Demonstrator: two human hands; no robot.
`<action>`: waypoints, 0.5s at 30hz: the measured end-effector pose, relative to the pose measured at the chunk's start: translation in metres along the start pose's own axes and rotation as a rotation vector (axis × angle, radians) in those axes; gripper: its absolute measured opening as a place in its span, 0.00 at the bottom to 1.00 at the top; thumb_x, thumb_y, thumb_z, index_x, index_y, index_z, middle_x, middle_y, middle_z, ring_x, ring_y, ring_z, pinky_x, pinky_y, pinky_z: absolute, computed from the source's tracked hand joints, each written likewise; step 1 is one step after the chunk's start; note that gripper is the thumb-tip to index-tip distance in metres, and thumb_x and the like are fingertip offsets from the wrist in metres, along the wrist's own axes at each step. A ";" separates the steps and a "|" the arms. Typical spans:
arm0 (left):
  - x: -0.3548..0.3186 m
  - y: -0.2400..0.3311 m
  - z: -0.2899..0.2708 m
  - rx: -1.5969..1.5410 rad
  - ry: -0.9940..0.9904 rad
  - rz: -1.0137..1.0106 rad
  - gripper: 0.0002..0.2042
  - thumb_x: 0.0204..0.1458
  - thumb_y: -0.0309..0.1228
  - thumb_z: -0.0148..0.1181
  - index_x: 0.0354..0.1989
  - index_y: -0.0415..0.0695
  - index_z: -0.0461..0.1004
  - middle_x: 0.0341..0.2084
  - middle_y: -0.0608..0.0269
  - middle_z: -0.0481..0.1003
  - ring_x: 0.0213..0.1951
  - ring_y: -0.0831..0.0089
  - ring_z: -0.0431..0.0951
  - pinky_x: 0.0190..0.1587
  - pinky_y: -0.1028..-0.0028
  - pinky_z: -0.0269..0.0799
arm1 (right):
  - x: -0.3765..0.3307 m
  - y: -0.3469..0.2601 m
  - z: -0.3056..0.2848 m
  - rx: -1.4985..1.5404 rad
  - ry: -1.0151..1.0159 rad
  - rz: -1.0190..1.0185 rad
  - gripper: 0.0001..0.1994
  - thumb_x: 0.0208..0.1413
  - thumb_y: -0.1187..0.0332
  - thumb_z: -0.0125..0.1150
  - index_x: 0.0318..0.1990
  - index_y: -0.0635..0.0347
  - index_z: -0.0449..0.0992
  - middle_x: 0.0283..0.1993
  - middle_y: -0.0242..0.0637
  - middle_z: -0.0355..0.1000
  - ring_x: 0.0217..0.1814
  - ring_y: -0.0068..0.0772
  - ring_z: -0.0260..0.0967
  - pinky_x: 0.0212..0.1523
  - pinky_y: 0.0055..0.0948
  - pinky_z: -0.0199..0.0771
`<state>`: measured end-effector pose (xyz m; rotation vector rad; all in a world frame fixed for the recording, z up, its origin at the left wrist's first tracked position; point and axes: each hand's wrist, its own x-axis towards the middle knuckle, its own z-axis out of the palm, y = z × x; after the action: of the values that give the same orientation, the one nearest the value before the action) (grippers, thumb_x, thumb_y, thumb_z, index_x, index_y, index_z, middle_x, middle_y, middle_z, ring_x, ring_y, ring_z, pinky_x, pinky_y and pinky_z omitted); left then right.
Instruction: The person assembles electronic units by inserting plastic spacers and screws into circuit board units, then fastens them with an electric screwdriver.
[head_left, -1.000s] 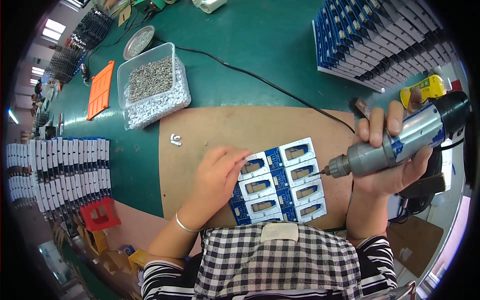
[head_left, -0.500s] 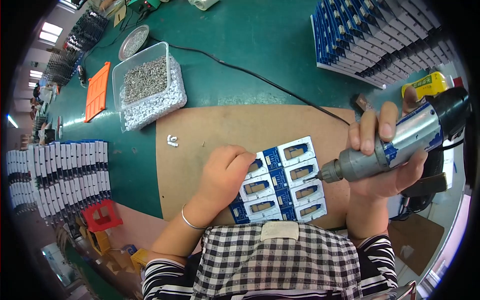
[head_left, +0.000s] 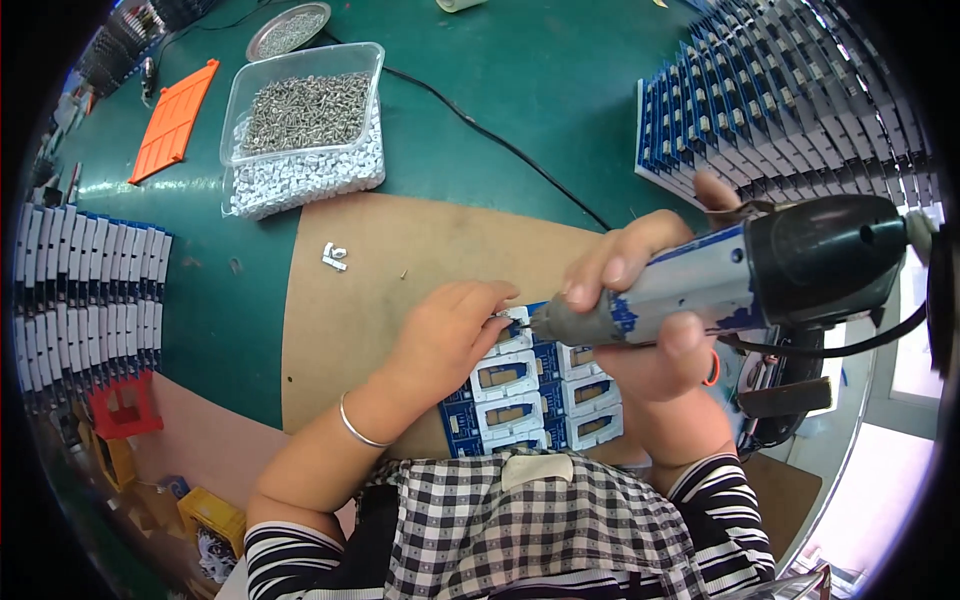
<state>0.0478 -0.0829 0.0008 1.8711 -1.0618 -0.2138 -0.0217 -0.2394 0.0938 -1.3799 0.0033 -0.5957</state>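
My right hand (head_left: 640, 310) grips a grey and blue electric screwdriver (head_left: 740, 275), its tip down at the top left of a blue panel of white-framed parts (head_left: 535, 395) on a brown cardboard mat (head_left: 400, 250). My left hand (head_left: 445, 335) rests on that panel, fingertips pinched right at the driver's tip; what they pinch is too small to tell. A thin bracelet is on my left wrist.
A clear tub of metal screws over white parts (head_left: 305, 125) stands at the back left, beside an orange tray (head_left: 175, 120) and a round metal dish (head_left: 288, 30). Stacks of blue and white panels sit at the back right (head_left: 790, 100) and left (head_left: 85, 300). A black cable (head_left: 480, 125) crosses the green table.
My right hand has brought the screwdriver left and closer, its tip now at the panel's top left corner. My left hand's fingertips have closed in against the tip.
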 end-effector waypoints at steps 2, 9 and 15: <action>0.001 -0.001 0.000 0.003 -0.022 0.016 0.17 0.45 0.22 0.61 0.46 0.44 0.71 0.32 0.57 0.75 0.37 0.58 0.76 0.41 0.64 0.72 | 0.000 0.013 0.000 0.014 -0.032 -0.031 0.43 0.51 0.52 0.61 0.66 0.57 0.40 0.35 0.40 0.66 0.31 0.38 0.71 0.36 0.38 0.76; 0.005 -0.001 -0.004 -0.051 -0.055 -0.051 0.18 0.45 0.22 0.61 0.48 0.46 0.71 0.33 0.56 0.76 0.37 0.58 0.77 0.41 0.64 0.72 | 0.001 0.023 0.002 0.019 -0.082 -0.055 0.41 0.51 0.57 0.64 0.64 0.56 0.42 0.34 0.39 0.66 0.32 0.38 0.71 0.36 0.38 0.76; 0.004 -0.002 -0.004 -0.055 -0.067 -0.050 0.18 0.46 0.22 0.61 0.48 0.46 0.71 0.33 0.56 0.76 0.38 0.58 0.77 0.42 0.64 0.72 | 0.000 0.023 0.002 0.033 -0.063 -0.063 0.40 0.50 0.58 0.64 0.64 0.55 0.43 0.34 0.39 0.66 0.31 0.37 0.71 0.36 0.38 0.76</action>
<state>0.0540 -0.0830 0.0029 1.8531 -1.0449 -0.3334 -0.0119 -0.2358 0.0736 -1.3700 -0.1007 -0.6025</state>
